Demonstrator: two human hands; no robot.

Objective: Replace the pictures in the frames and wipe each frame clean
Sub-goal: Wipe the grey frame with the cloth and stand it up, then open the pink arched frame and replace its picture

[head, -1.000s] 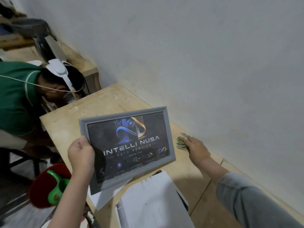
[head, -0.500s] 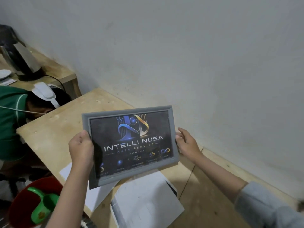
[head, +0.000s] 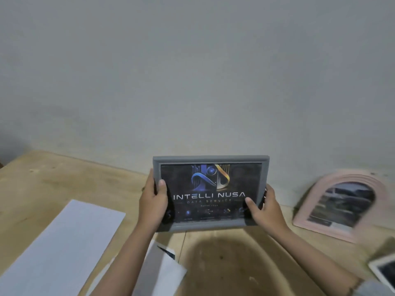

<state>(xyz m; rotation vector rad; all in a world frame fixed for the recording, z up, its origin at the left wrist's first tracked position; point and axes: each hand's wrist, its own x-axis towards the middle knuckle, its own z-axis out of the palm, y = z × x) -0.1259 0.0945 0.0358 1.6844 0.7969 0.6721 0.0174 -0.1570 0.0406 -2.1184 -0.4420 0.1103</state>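
Head view:
Left hand (head: 152, 201): grips the left edge of the grey picture frame (head: 210, 193), thumb on the glass.
Right hand (head: 264, 208): grips its right edge likewise.
Frame: held upright above the wooden table (head: 224, 259), by the wall (head: 192, 71).
Hard to make out: blurred pink arched frame (head: 342, 205) leaning right; white sheets (head: 62, 246) partly cut off.

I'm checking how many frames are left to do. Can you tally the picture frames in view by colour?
Grey frame, held up in both hands (left, right): 1
Pink arched frame, leaning on the wall: 1
White frame, only a corner visible at the right edge: 1
Total: 3
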